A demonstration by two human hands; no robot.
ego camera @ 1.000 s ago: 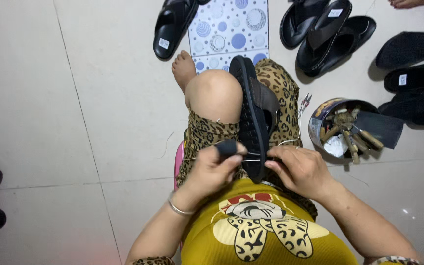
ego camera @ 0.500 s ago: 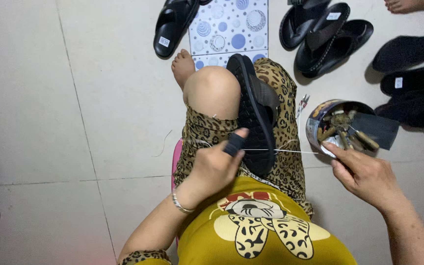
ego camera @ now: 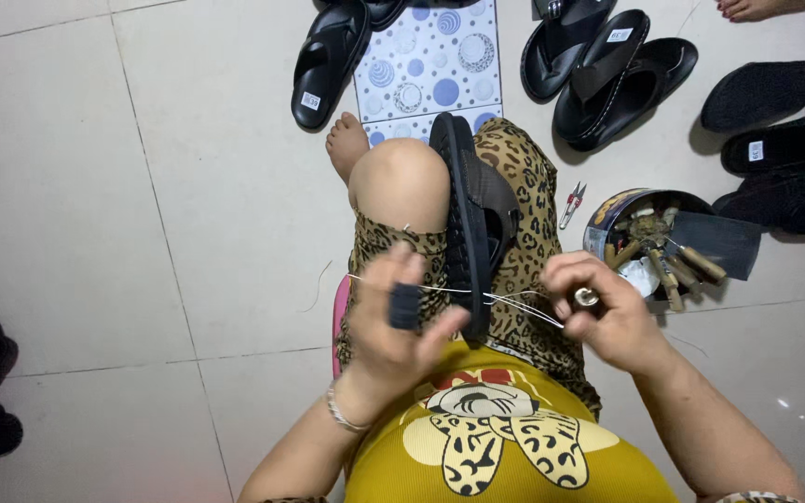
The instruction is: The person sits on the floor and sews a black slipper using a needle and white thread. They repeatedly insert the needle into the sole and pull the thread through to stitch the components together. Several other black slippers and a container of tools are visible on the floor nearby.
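**Thread pulled tight across a black sandal on your lap**

Your left hand [ego camera: 402,326] is closed around a short dark handle [ego camera: 405,305], gripped between thumb and fingers, just left of the sandal [ego camera: 470,233]. Your right hand [ego camera: 598,312] is curled shut to the right of it, fingers pinching the white thread [ego camera: 514,305]; something small and shiny shows at the fingertips, perhaps a thimble or ring, though the view is too blurred to be sure. The thread runs taut from one hand to the other, crossing the near end of the sandal.

The sandal stands on its edge between your knees, sole facing left against your bare knee [ego camera: 402,182], strap facing right over the leopard-print cloth.

On the floor to your right sits a round tin [ego camera: 607,224] full of wooden-handled tools, with small red snips [ego camera: 571,202] just beside it. More black sandals [ego camera: 607,65] lie beyond, near a patterned blue-and-white tile [ego camera: 426,56], and another one [ego camera: 328,61] rests left of that tile
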